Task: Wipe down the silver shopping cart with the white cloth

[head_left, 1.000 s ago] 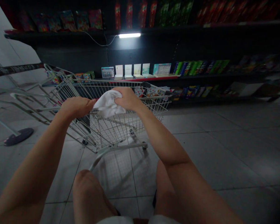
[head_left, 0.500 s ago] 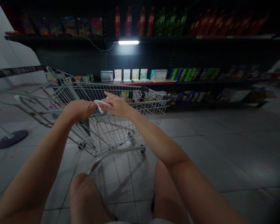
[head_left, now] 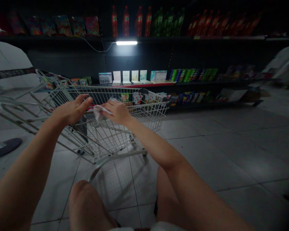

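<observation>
A wire shopping cart stands side-on in front of me, its handle end to the left. My right hand grips a crumpled white cloth at the cart's upper side rail; part of the cloth hangs from the fingers. To the left of the cloth, my left hand is over the rail with thumb and fingers apart, holding nothing. Whether its palm touches the rail I cannot tell.
Behind the cart runs a dark shelf unit with red bottles, green bottles and boxed goods. A lit tube lamp hangs under the top shelf. A round post base stands on the tiled floor at left.
My left hand has come off the cloth and moved left, its fingers opening. The right hand still holds the cloth. The whole view has shifted slightly.
</observation>
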The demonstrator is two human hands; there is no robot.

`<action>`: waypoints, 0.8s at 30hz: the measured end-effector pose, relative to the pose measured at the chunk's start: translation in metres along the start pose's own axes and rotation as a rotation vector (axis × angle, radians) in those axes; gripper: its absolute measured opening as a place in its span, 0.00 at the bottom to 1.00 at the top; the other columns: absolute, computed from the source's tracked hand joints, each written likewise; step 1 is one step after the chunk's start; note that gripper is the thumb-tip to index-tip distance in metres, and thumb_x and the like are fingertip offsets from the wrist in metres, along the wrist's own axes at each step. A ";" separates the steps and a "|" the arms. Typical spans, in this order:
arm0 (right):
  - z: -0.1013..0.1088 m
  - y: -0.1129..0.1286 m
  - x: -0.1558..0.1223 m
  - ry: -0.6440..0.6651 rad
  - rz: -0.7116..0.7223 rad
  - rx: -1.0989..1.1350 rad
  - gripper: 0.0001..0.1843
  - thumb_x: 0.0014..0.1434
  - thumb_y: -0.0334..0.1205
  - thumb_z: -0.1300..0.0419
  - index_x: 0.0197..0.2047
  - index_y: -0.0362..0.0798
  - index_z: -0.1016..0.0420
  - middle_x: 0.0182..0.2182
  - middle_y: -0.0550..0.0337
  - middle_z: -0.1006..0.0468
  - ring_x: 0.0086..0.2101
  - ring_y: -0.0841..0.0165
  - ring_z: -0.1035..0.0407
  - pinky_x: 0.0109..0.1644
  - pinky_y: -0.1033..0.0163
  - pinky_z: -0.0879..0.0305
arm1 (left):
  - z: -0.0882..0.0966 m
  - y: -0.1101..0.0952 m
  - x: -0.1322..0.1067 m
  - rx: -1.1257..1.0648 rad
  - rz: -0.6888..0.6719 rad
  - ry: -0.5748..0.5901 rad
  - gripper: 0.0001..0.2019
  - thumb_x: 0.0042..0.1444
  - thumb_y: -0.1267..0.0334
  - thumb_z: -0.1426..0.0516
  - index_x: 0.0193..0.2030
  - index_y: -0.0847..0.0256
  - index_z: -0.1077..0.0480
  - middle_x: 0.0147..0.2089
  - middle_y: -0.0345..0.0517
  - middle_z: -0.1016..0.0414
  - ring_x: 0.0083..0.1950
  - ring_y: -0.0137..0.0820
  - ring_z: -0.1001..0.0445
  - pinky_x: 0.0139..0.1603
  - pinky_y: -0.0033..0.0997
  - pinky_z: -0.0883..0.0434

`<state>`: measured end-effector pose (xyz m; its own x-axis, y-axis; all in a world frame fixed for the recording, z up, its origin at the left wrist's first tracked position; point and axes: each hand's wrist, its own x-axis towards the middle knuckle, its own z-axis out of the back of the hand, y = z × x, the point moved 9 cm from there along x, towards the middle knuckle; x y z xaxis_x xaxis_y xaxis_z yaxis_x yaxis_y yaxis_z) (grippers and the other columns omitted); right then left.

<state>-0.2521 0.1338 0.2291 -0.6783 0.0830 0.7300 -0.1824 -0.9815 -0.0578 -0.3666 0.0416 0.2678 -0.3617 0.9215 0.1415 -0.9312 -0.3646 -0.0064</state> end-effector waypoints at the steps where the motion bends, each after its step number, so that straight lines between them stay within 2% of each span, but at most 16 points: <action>1: 0.007 -0.032 -0.015 -0.003 -0.052 -0.003 0.20 0.70 0.50 0.50 0.50 0.48 0.24 0.43 0.54 0.22 0.43 0.66 0.30 0.47 0.62 0.37 | -0.002 0.001 0.001 -0.020 0.014 0.022 0.43 0.63 0.38 0.76 0.72 0.68 0.51 0.63 0.64 0.31 0.62 0.52 0.30 0.59 0.47 0.35; 3: 0.022 -0.093 -0.043 -0.020 -0.239 -0.059 0.19 0.69 0.48 0.50 0.44 0.45 0.22 0.39 0.53 0.22 0.41 0.66 0.30 0.44 0.63 0.37 | -0.008 -0.003 0.003 -0.017 0.002 0.063 0.43 0.63 0.37 0.73 0.69 0.66 0.44 0.64 0.62 0.31 0.62 0.52 0.30 0.59 0.47 0.36; 4: 0.028 -0.115 -0.053 -0.029 -0.344 -0.100 0.20 0.68 0.49 0.49 0.41 0.45 0.21 0.38 0.53 0.22 0.39 0.66 0.30 0.42 0.63 0.38 | -0.011 -0.006 0.004 0.013 -0.014 0.087 0.43 0.63 0.36 0.72 0.66 0.67 0.39 0.62 0.61 0.29 0.60 0.52 0.29 0.57 0.46 0.35; 5: 0.033 -0.127 -0.059 -0.037 -0.442 -0.141 0.21 0.68 0.50 0.48 0.38 0.44 0.21 0.36 0.53 0.22 0.37 0.66 0.30 0.40 0.63 0.39 | -0.014 -0.009 0.005 0.048 -0.025 0.117 0.44 0.62 0.35 0.72 0.62 0.67 0.34 0.58 0.61 0.26 0.58 0.51 0.28 0.55 0.44 0.34; 6: 0.035 -0.129 -0.060 -0.040 -0.513 -0.175 0.22 0.67 0.52 0.48 0.35 0.45 0.21 0.34 0.53 0.22 0.36 0.66 0.30 0.39 0.62 0.40 | -0.017 -0.011 0.006 0.082 -0.024 0.147 0.45 0.61 0.33 0.71 0.56 0.67 0.29 0.53 0.61 0.23 0.55 0.50 0.26 0.53 0.43 0.33; 8: 0.031 -0.105 -0.048 -0.050 -0.558 -0.209 0.27 0.67 0.58 0.50 0.33 0.45 0.22 0.32 0.53 0.23 0.34 0.66 0.30 0.39 0.61 0.41 | -0.020 -0.011 0.006 0.140 -0.005 0.184 0.46 0.59 0.31 0.70 0.43 0.66 0.23 0.45 0.60 0.21 0.49 0.48 0.24 0.48 0.41 0.32; 10: 0.023 -0.064 -0.027 -0.059 -0.504 -0.193 0.31 0.67 0.62 0.54 0.34 0.46 0.22 0.33 0.54 0.22 0.36 0.65 0.30 0.40 0.60 0.41 | -0.020 -0.010 0.004 0.178 0.005 0.180 0.45 0.59 0.31 0.70 0.37 0.64 0.23 0.43 0.58 0.20 0.46 0.47 0.23 0.44 0.39 0.32; 12: 0.017 -0.034 -0.012 -0.063 -0.425 -0.153 0.32 0.68 0.62 0.57 0.36 0.48 0.22 0.35 0.54 0.22 0.37 0.65 0.29 0.42 0.60 0.41 | -0.019 -0.008 0.000 0.213 -0.009 0.167 0.42 0.60 0.32 0.69 0.37 0.62 0.24 0.43 0.57 0.20 0.46 0.47 0.24 0.42 0.38 0.33; 14: 0.018 -0.029 -0.014 -0.056 -0.354 -0.115 0.30 0.68 0.61 0.56 0.38 0.48 0.22 0.36 0.55 0.22 0.37 0.67 0.30 0.42 0.60 0.40 | -0.018 -0.002 -0.005 0.257 -0.018 0.155 0.38 0.61 0.35 0.66 0.43 0.60 0.25 0.46 0.56 0.20 0.48 0.49 0.24 0.43 0.39 0.34; 16: 0.029 -0.053 -0.036 -0.065 -0.331 -0.106 0.29 0.68 0.60 0.55 0.37 0.48 0.21 0.34 0.56 0.23 0.36 0.68 0.30 0.42 0.61 0.39 | -0.019 0.010 -0.010 0.295 -0.009 0.157 0.34 0.61 0.39 0.64 0.48 0.59 0.26 0.49 0.55 0.20 0.50 0.49 0.24 0.45 0.39 0.34; 18: 0.047 -0.099 -0.077 -0.102 -0.388 -0.135 0.28 0.69 0.57 0.54 0.34 0.48 0.22 0.31 0.56 0.24 0.34 0.68 0.31 0.41 0.61 0.38 | -0.022 0.026 -0.014 0.310 0.021 0.185 0.32 0.59 0.41 0.62 0.50 0.58 0.26 0.49 0.53 0.20 0.50 0.48 0.24 0.45 0.38 0.34; 21: 0.083 -0.174 -0.150 -0.248 -0.576 -0.214 0.25 0.69 0.50 0.55 0.30 0.49 0.23 0.29 0.54 0.26 0.36 0.65 0.31 0.46 0.57 0.36 | -0.027 0.052 -0.018 0.251 0.052 0.240 0.29 0.58 0.42 0.61 0.43 0.56 0.25 0.43 0.49 0.18 0.47 0.44 0.23 0.44 0.36 0.34; 24: 0.106 -0.218 -0.202 -0.387 -0.714 -0.262 0.21 0.67 0.47 0.54 0.35 0.48 0.23 0.37 0.46 0.25 0.45 0.60 0.32 0.53 0.52 0.37 | -0.027 0.068 -0.018 0.169 0.071 0.260 0.29 0.58 0.43 0.62 0.34 0.55 0.25 0.37 0.45 0.17 0.43 0.42 0.23 0.46 0.36 0.33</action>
<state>-0.0002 0.3124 0.1663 -0.0557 0.5555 0.8297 -0.6650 -0.6404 0.3842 -0.4247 0.0039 0.2380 -0.4452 0.8884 -0.1119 -0.8904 -0.4260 0.1603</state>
